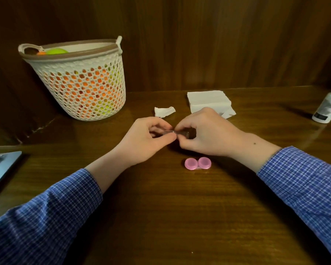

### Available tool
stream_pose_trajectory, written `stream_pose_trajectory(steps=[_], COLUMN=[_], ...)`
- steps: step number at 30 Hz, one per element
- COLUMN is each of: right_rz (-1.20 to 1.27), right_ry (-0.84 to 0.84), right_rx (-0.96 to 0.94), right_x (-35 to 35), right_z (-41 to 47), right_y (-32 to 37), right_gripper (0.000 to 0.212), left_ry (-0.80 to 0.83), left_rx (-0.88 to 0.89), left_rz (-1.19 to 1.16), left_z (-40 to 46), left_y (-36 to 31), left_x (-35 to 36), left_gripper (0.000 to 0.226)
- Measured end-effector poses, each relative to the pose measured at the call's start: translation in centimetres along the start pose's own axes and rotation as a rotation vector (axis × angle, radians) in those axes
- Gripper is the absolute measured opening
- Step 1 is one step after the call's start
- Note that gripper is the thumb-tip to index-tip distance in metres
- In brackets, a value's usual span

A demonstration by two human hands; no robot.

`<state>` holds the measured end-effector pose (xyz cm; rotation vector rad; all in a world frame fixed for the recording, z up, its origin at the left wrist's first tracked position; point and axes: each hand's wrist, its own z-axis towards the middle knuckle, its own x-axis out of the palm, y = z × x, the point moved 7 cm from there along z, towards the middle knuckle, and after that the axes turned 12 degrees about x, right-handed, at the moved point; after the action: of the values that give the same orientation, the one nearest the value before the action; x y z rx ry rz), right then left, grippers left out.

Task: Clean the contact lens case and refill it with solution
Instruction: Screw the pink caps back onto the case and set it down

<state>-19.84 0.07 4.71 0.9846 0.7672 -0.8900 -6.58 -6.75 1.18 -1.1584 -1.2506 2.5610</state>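
A small clear contact lens case [172, 132] is held between both hands above the wooden table [161, 217]. My left hand [147, 140] pinches its left end and my right hand [204, 132] grips its right end; most of the case is hidden by fingers. Two pink round lids [197, 163] lie side by side on the table just in front of my right hand. A white solution bottle [328, 106] stands at the far right edge. A crumpled tissue piece [164, 111] lies behind my hands.
A stack of white tissues [208, 101] sits behind my right hand. A white mesh basket [80, 81] with orange and green balls stands at the back left. A phone [0, 167] lies at the left edge. A wooden wall rises behind.
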Motion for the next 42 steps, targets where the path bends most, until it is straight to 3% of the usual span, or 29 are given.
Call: stream_pose_trajectory(steps=[17, 21, 25, 31, 34, 37, 42], right_rz=[-0.004, 0.097, 0.324, 0.662, 0.61, 0.525, 0.402], right_ry=[-0.037, 0.039, -0.066, -0.014, -0.147, -0.286, 0.175], right_rx=[-0.033, 0.074, 0.241, 0.546, 0.528, 0.355, 0.231], right_x=[-0.3, -0.6, -1.5, 0.0, -1.0, -3.4, -1.5], right_z=[-0.4, 0.3, 0.5, 0.4, -0.1, -2.0, -6.6], right_y=[0.3, -1.5, -3.7, -6.2, -6.3, -5.5, -4.3], right_gripper=[0.018, 0.015, 0.01, 0.011, 0.002, 0.009, 0.016], left_ry=[0.021, 0.038, 0.118, 0.198, 0.154, 0.122, 0.145], left_rx=[-0.192, -0.178, -0.086, -0.055, -0.065, -0.079, -0.077], left_rz=[-0.138, -0.157, -0.14, -0.114, -0.121, -0.117, -0.094], left_z=[-0.3, -0.4, -0.4, -0.3, -0.2, -0.2, -0.1], left_y=[0.7, 0.8, 0.4, 0.5, 0.6, 0.9, 1.0], left_x=[0.0, 0.0, 0.2, 0.6, 0.5, 0.3, 0.7], left_gripper=[0.05, 0.056, 0.063, 0.066, 0.068, 0.071, 0.074])
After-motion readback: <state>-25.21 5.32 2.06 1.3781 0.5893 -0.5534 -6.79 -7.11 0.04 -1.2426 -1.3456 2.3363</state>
